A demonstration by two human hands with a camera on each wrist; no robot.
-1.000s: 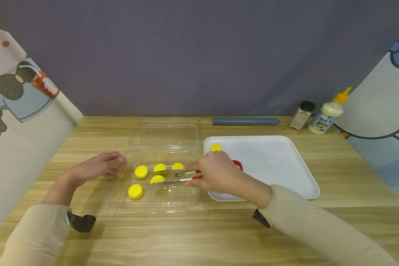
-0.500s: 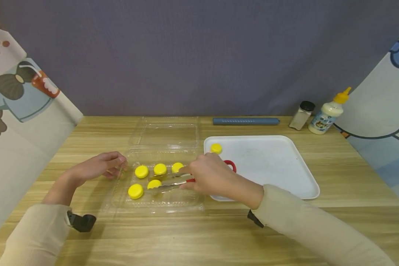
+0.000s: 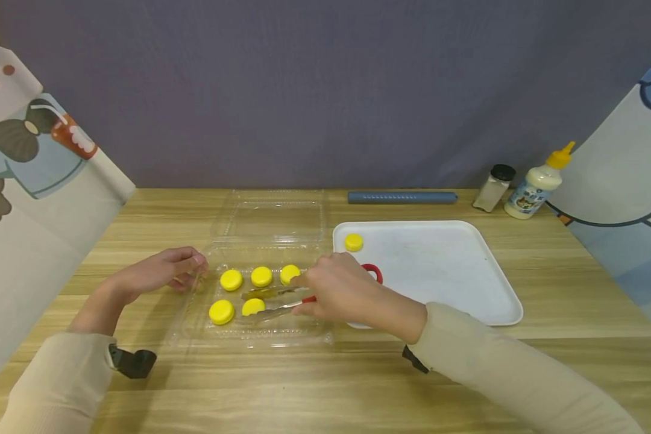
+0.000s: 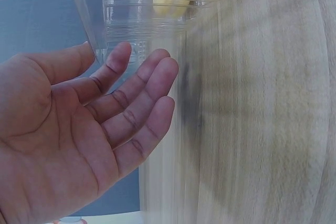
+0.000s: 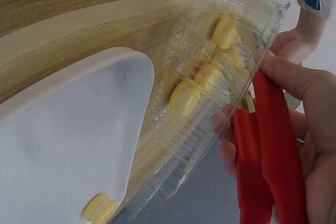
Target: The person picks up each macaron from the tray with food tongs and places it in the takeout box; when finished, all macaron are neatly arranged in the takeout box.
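The right hand (image 3: 340, 288) grips red-handled tongs (image 3: 282, 299), whose tips lie apart around a yellow macaron (image 3: 252, 307) in the near row of the clear box (image 3: 304, 328), left of the white tray (image 3: 466, 283) on the tabletop. The left hand (image 3: 160, 272), fingers (image 4: 142, 85) loosely open and holding nothing, rests at the box's left wall. A hard squeeze could crack the macaron; a light one could let it slip back, and the box could slide.

Tongs' (image 3: 273, 301) handles hidden under right hand (image 3: 342, 289)
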